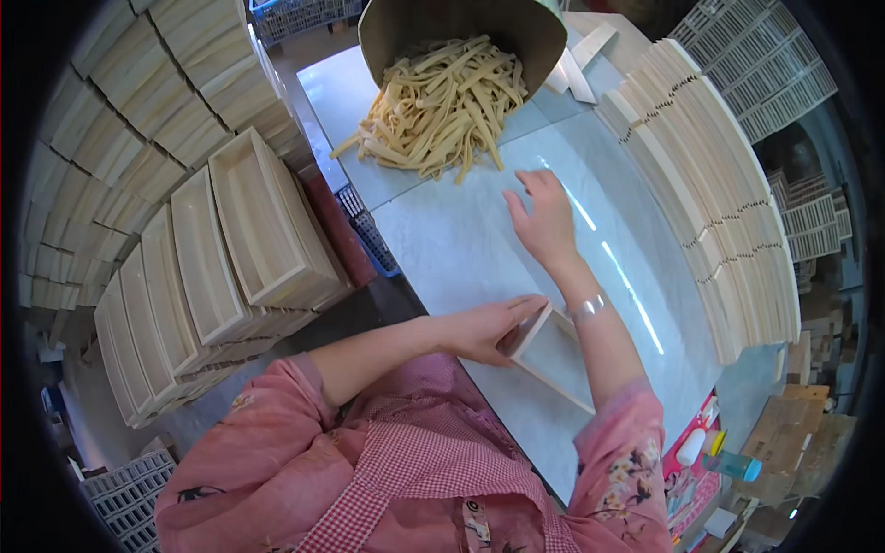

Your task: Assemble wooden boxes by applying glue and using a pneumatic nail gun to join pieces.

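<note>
Near the front edge of the table, my left hand [484, 330] grips one end of a pale wooden frame [532, 332]. The frame stands on the tabletop, and my right forearm hides part of its far side. My right hand [546, 221] is over the table beyond the frame, its thumb and fingers apart and nothing in it. Ahead of that hand lies a heap of pale yellow flat strips [442, 115], too tangled to tell their exact kind. They spill out of a wide dark-mouthed container [387, 37] tipped on its side.
Pale blue-grey tiles cover the table [433, 240]. Along its right side stand long stacks of thin wooden boards [682, 175]. Shallow wooden trays [267, 221] are piled at the left. A teal bottle [733, 465] lies at the lower right. Loose wooden pieces [590, 46] rest beside the container.
</note>
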Demonstrator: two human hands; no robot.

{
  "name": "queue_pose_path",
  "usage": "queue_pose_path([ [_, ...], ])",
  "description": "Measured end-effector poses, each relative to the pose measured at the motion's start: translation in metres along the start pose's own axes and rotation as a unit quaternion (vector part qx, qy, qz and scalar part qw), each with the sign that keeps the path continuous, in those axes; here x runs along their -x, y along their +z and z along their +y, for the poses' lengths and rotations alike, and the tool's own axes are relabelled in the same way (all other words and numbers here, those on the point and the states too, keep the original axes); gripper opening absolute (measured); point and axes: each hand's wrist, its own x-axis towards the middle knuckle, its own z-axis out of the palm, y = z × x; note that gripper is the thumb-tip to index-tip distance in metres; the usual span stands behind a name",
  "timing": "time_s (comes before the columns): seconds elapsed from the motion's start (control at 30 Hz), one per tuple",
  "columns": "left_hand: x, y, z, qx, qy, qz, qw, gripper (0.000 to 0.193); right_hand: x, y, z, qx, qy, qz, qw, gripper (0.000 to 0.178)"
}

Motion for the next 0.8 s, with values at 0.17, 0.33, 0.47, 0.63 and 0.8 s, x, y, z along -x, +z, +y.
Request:
queue_pose_path([
  [0.17, -0.002, 0.002, -0.006, 0.013, 0.030, 0.027, 0.999, 0.102, -0.048, 0.060, 0.036, 0.074, 0.061, 0.004, 0.995, 0.030],
  [0.33, -0.002, -0.001, 0.007, 0.020, -0.049, -0.010, 0.999, 0.099, -0.029, 0.032, 0.053, 0.043, 0.095, 0.036, 0.994, 0.019],
  [0.47, 0.002, 0.002, -0.001, -0.006, 0.008, 0.021, 1.000, 0.100, 0.004, -0.041, 0.040, -0.044, 0.097, 0.153, 0.982, 0.011],
  [0.63, 0.008, 0.003, 0.011, -0.043, -0.011, -0.034, 0.998, 0.105, 0.068, -0.108, 0.027, -0.045, 0.119, 0.280, 0.952, 0.009],
  [0.8, 0.015, 0.016, 0.014, -0.024, -0.054, -0.036, 0.998, 0.107, 0.136, -0.113, 0.011, -0.064, 0.265, 0.084, 0.958, 0.007],
])
